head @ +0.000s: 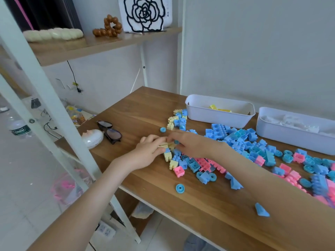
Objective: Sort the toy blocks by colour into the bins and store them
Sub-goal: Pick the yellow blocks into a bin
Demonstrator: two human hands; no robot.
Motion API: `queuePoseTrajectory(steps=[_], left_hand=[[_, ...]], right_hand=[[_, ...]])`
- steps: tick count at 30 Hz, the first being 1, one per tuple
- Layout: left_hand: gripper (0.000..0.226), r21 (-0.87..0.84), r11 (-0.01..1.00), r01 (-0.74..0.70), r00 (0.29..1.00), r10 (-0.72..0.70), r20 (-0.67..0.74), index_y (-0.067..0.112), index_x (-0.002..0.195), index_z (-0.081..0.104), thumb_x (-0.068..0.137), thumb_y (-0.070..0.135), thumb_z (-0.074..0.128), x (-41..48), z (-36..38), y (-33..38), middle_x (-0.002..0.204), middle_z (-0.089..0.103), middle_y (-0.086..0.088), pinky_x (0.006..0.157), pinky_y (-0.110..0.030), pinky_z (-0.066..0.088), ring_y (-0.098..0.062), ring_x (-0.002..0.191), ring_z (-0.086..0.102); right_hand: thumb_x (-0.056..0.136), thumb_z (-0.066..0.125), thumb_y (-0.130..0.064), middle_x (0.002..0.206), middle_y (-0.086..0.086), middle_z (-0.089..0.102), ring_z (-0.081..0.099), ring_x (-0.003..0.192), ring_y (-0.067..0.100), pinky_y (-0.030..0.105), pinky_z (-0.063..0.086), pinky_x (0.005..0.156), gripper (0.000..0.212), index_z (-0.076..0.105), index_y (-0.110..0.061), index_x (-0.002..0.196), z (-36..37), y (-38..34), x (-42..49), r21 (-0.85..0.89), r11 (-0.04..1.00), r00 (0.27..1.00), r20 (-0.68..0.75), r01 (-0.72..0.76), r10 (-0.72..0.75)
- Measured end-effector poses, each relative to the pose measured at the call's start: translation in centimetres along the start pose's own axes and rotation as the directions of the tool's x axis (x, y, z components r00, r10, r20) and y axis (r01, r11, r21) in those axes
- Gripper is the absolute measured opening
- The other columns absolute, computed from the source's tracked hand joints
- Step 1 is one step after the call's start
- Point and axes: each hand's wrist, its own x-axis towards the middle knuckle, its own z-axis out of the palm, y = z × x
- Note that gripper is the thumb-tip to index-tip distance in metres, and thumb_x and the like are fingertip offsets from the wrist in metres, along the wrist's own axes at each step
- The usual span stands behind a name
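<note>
Blue, pink and pale yellow toy blocks [235, 140] lie scattered over the wooden table [137, 109]. My left hand [150, 151] grips pale yellow blocks [165, 144] at the pile's left end. My right hand [192, 144] meets it from the right, fingertips touching the same yellow blocks. More yellow blocks [171, 161] lie just below the hands. A white bin [217, 116] at the back holds yellow blocks. A second white bin [290, 134] to its right holds white blocks.
Dark glasses [108, 131] and a small white case [92, 138] lie on the table's left end. A loose blue wheel [180, 188] and a blue wedge [261, 211] sit near the front edge. A shelf [101, 44] with ornaments hangs above.
</note>
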Motion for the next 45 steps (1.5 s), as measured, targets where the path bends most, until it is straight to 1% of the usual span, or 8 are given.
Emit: queuePoseTrajectory(steps=[7, 17, 26, 31, 35, 39, 43, 45], left_hand=[[0.057, 0.321, 0.946, -0.039, 0.997, 0.059, -0.052, 0.043, 0.146, 0.013, 0.096, 0.048, 0.041, -0.3, 0.3, -1.4, 0.144, 0.026, 0.010, 0.100, -0.033, 0.020, -0.015, 0.126, 0.022], [0.033, 0.216, 0.975, 0.055, 0.962, 0.006, -0.274, 0.028, 0.127, 0.040, 0.095, 0.027, 0.046, -0.4, 0.5, -0.6, 0.115, 0.040, 0.001, 0.081, -0.029, 0.044, -0.016, 0.107, 0.043], [0.030, 0.000, 0.992, 0.125, 0.958, -0.121, -0.260, 0.022, 0.124, 0.041, 0.096, 0.033, 0.047, -0.4, -0.4, 0.5, 0.104, 0.048, 0.001, 0.067, -0.025, 0.040, -0.013, 0.091, 0.050], [0.037, 0.064, 0.992, 0.112, 0.952, -0.088, -0.293, 0.023, 0.132, 0.041, 0.095, 0.027, 0.049, 0.4, -0.6, 2.4, 0.102, 0.052, 0.002, 0.062, -0.022, 0.036, -0.011, 0.086, 0.049], [0.034, -0.122, 0.992, 0.010, 0.952, -0.047, -0.302, 0.025, 0.128, 0.044, 0.095, 0.029, 0.052, 0.8, -1.5, 5.0, 0.083, 0.057, 0.012, 0.053, -0.019, 0.039, -0.005, 0.067, 0.054], [0.035, -0.693, 0.721, -0.017, 0.994, -0.064, -0.091, 0.019, 0.126, 0.053, 0.093, 0.029, 0.058, 1.8, -2.5, 6.6, 0.095, 0.068, 0.001, 0.081, -0.029, 0.055, -0.011, 0.079, 0.065], [0.022, -0.951, 0.293, 0.099, 0.992, 0.051, 0.119, 0.007, 0.115, 0.060, 0.096, 0.015, 0.052, 2.5, -2.7, 7.5, 0.089, 0.068, -0.010, 0.065, -0.021, 0.055, -0.014, 0.074, 0.063], [0.023, -0.964, 0.215, 0.159, 0.976, 0.112, 0.186, 0.003, 0.114, 0.059, 0.097, 0.015, 0.049, 3.0, -2.9, 7.6, 0.090, 0.069, -0.015, 0.065, -0.021, 0.055, -0.015, 0.075, 0.065]], right_hand=[[0.101, 0.033, -0.031, 0.110, -0.004, 0.057, 0.051, 0.104, 0.014, 0.037, 0.025, 0.102, 0.024, 0.042, -0.026, 0.122, -0.1, 0.5, -1.2, -0.270, 0.963, 0.999, 0.017, -0.024, 0.029], [0.101, 0.033, -0.029, 0.116, -0.006, 0.057, 0.046, 0.109, 0.014, 0.037, 0.024, 0.103, 0.026, 0.050, -0.026, 0.121, -0.2, -0.1, -1.5, -0.405, 0.913, 0.998, -0.056, -0.053, 0.033], [0.092, 0.041, -0.005, 0.137, -0.004, 0.043, 0.041, 0.123, 0.021, 0.040, 0.040, 0.102, 0.047, 0.044, -0.031, 0.132, -0.9, 0.5, -1.6, -0.218, 0.970, 0.974, 0.174, -0.108, 0.148], [0.093, 0.044, -0.009, 0.117, 0.001, 0.050, 0.046, 0.111, 0.021, 0.037, 0.037, 0.100, 0.028, 0.051, -0.023, 0.117, -1.1, 0.1, -1.6, -0.309, 0.941, 0.990, -0.007, -0.139, 0.144], [0.094, 0.043, -0.008, 0.114, 0.003, 0.047, 0.049, 0.092, 0.016, 0.028, 0.042, 0.082, 0.024, 0.051, -0.014, 0.117, -2.4, 0.1, -2.6, 0.033, 0.993, 0.939, -0.322, -0.115, 0.120], [0.094, 0.043, -0.011, 0.102, 0.006, 0.062, 0.061, 0.086, 0.015, 0.026, 0.050, 0.073, 0.014, 0.049, -0.017, 0.106, -3.4, 0.7, -3.0, 0.493, 0.866, 0.865, -0.397, -0.083, 0.308], [0.095, 0.051, -0.013, 0.076, 0.003, 0.062, 0.059, 0.069, 0.014, 0.027, 0.050, 0.067, 0.004, 0.052, -0.012, 0.098, -3.8, 1.7, -3.3, 0.832, 0.553, 0.904, -0.275, 0.053, 0.328], [0.095, 0.052, -0.016, 0.071, 0.002, 0.062, 0.057, 0.063, 0.012, 0.026, 0.048, 0.066, 0.011, 0.053, -0.008, 0.102, -3.8, 2.6, -3.3, 0.864, 0.499, 0.926, -0.239, 0.065, 0.293]])
